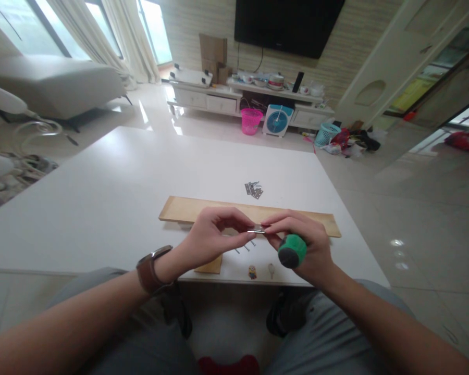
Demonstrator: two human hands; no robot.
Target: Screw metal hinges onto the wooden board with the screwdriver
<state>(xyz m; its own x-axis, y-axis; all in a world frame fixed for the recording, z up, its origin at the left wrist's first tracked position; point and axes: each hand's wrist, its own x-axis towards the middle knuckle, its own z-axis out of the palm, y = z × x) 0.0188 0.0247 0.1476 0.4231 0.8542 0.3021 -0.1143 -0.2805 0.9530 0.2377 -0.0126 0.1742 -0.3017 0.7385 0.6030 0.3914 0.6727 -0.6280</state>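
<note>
My left hand (214, 232), with a brown-strapped watch (154, 265) at its wrist, pinches one end of a small metal hinge (257, 229). The fingertips of my right hand (308, 239) close on the hinge's other end. Tucked in that same hand is a screwdriver, its green and black handle (293, 251) pointing toward me and its shaft hidden. Below the hinge several screws (247, 248) lie on the white table (101, 219). Behind both hands stretches a long wooden board (183, 208). More hinges (254, 190) and screws are piled beyond it.
Near the front table edge are a small wooden piece (210, 266), a cartoon figure (252, 272) and a small pale item (271, 271). Past the table stand a pink basket (251, 122), a box fan (278, 121) and a low TV cabinet (222, 103).
</note>
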